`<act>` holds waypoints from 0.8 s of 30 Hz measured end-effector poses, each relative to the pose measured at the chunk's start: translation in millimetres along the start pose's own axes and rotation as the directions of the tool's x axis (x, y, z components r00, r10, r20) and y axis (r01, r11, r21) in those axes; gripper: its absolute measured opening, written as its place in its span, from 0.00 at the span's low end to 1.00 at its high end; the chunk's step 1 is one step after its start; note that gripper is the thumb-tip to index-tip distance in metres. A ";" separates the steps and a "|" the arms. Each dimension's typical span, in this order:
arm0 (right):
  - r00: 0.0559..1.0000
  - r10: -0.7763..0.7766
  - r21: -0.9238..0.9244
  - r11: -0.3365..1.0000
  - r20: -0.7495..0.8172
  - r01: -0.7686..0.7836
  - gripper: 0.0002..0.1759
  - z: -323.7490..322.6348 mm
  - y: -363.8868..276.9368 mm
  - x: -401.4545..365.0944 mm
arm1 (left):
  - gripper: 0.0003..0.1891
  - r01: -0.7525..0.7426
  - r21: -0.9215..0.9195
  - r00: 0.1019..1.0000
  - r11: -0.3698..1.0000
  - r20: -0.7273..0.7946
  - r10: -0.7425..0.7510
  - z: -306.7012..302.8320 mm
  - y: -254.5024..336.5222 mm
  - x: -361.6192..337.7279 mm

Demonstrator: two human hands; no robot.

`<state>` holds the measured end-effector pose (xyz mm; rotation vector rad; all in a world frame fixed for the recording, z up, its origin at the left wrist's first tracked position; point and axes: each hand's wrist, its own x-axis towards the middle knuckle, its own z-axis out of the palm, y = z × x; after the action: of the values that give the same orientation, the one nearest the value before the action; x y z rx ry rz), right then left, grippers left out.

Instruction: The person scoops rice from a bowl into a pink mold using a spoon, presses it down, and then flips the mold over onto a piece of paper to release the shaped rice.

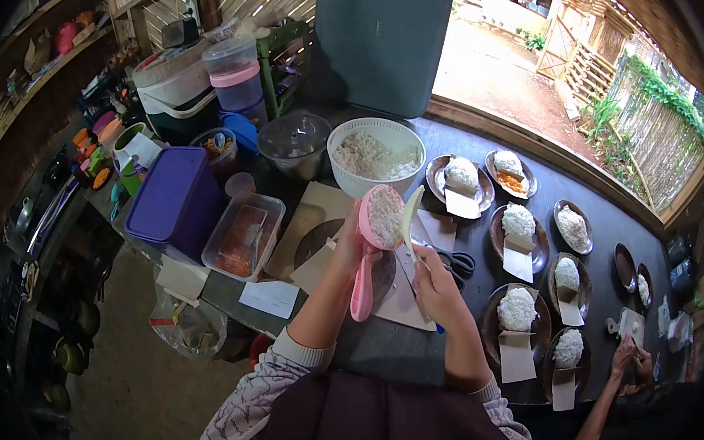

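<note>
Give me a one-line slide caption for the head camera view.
Left hand holds a rice-filled pink scoop, right hand a pale paddle against it, beside plates of mounded rice.

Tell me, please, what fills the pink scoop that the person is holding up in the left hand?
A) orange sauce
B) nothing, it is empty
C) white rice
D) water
C: the pink scoop gripped by the left hand is packed level with white rice, and the right hand holds a pale paddle at its rim.
</note>
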<state>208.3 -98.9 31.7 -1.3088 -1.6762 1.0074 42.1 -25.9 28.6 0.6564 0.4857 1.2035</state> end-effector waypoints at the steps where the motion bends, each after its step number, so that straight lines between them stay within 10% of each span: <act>1: 1.000 -0.001 -0.001 1.000 0.003 0.001 0.16 4.1 1.3 0.9 | 0.29 -0.026 -0.025 0.999 0.999 -0.025 0.025 5.8 0.9 -1.2; 6: 0.949 -0.285 -0.224 0.942 -0.132 0.251 0.17 20.2 7.0 4.2 | 0.30 -0.028 -0.054 1.000 0.998 -0.006 0.027 -11.6 -10.3 5.4; 16: 0.959 -0.272 -0.297 0.925 -0.077 0.238 0.16 9.8 -0.9 1.5 | 0.32 -0.191 -0.271 0.981 0.943 -0.083 0.175 -2.2 10.0 -0.7; 18: 0.999 0.003 -0.272 0.962 -0.053 -0.018 0.16 4.1 -11.5 1.7 | 0.32 -0.224 -0.329 0.973 0.917 -0.130 0.191 -3.9 12.9 -2.7; 24: 0.977 -0.162 -0.195 0.972 -0.137 0.134 0.16 1.7 -11.1 0.0 | 0.32 -0.200 -0.220 0.979 0.955 -0.012 0.202 1.8 8.8 -5.4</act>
<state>202.6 -100.9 41.2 -1.3201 -1.7528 0.6603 35.6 -29.6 36.0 0.5296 0.2743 1.4224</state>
